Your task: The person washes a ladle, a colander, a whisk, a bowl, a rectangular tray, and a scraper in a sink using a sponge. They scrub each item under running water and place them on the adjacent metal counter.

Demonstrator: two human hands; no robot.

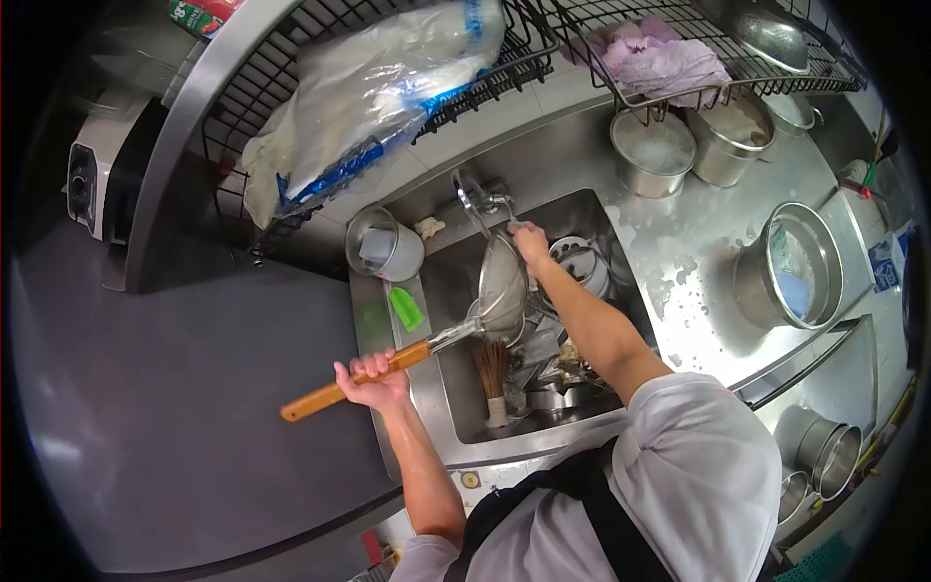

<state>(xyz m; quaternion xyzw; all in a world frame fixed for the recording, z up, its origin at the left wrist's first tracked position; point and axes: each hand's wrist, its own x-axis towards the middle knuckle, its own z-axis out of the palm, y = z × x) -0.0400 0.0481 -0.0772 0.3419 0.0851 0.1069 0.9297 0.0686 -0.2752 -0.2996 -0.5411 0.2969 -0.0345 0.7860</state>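
**Strainer held over the sink with both hands**

The person stands at a steel sink point(574, 210) with a mesh strainer point(502, 286) held above the basin, tilted on its side. The left hand point(373, 378) is wrapped tight around the wooden handle point(325, 396), which sticks out past the sink's left edge. The right hand point(529, 238) has its fingers curled on the strainer's far rim, just beside the tap point(475, 199). Below the strainer a brush point(493, 373) stands among metal dishes. A green scrubber point(407, 308) lies on the ledge, and steel pots point(655, 153) sit on the wet counter.
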